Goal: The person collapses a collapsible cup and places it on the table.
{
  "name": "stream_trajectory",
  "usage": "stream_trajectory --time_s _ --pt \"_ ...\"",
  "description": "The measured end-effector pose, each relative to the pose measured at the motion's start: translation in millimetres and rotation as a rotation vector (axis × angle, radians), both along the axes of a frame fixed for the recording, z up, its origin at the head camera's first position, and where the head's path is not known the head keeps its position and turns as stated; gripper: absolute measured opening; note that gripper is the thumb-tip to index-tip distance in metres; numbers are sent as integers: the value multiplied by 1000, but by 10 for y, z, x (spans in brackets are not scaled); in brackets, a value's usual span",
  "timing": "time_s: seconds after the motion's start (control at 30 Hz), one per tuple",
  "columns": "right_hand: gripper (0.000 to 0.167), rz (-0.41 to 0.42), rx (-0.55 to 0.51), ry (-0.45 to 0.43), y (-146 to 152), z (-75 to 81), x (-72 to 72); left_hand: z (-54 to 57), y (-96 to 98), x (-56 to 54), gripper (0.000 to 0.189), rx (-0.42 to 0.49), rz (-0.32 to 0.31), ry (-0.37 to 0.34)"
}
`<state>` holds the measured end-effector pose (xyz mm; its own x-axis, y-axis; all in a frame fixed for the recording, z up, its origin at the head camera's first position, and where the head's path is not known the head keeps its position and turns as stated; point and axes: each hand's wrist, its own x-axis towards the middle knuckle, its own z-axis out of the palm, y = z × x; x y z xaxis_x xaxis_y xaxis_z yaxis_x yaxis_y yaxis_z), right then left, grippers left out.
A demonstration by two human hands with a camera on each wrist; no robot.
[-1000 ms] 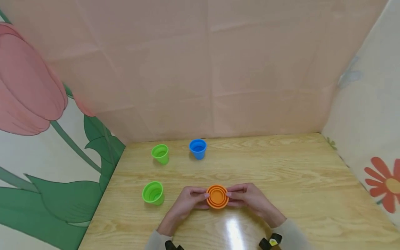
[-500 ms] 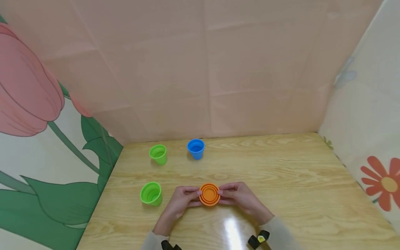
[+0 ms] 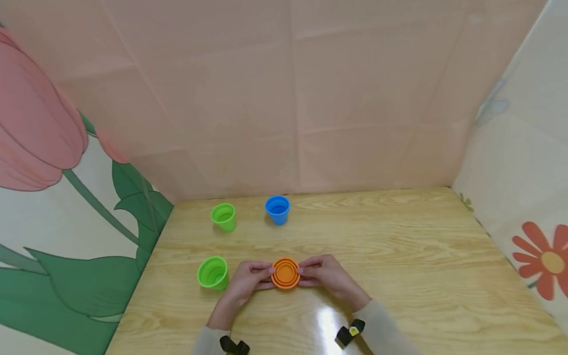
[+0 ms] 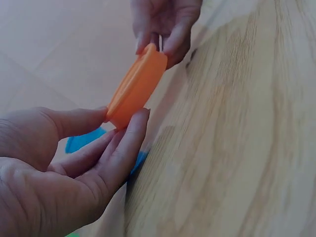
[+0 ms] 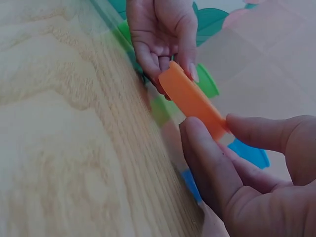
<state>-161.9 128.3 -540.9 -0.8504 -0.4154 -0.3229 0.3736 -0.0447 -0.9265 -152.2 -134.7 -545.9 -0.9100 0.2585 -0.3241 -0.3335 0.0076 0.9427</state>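
Note:
An orange collapsible cup, folded flat into concentric rings, is held between both hands above the table. My left hand pinches its left edge, thumb on the rim and fingers beneath. On the opposite edge my right hand pinches it the same way. Both wrist views show the folded cup edge-on and tilted, apart from the wooden surface. Just left of my left hand stands a green cup, upright and expanded. My hands cover part of the orange cup's sides.
Toward the back of the wooden table stand another green cup and a blue cup, both upright. A pink cloth backdrop rises behind the table. Flower-printed panels flank it on the sides.
Both hands have shifted left together with the orange cup, closer to the near green cup. Their pinch on it looks the same. The camera view has moved slightly.

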Motion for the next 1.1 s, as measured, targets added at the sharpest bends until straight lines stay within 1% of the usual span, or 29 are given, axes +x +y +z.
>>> stream_trajectory --time_s 0.2,0.3,0.63,0.8,0.9,0.97,1.1 --pt "31 10 72 16 -84 27 -13 14 -51 8 35 -53 12 26" --pt "29 8 100 30 -121 46 -19 24 -69 9 34 -69 25 27" --pt "28 8 149 55 -189 72 -15 39 -96 37 31 -111 51 52" --pt "27 -2 162 72 -223 50 -21 52 -103 40 30 -133 54 69" --pt "25 -7 195 78 -244 53 -19 42 -106 37 29 -152 49 92" --pt "24 -7 219 79 -255 65 -16 37 -108 38 27 -180 47 111" --pt "23 -7 260 77 -275 97 -9 39 -105 35 24 -288 39 151"
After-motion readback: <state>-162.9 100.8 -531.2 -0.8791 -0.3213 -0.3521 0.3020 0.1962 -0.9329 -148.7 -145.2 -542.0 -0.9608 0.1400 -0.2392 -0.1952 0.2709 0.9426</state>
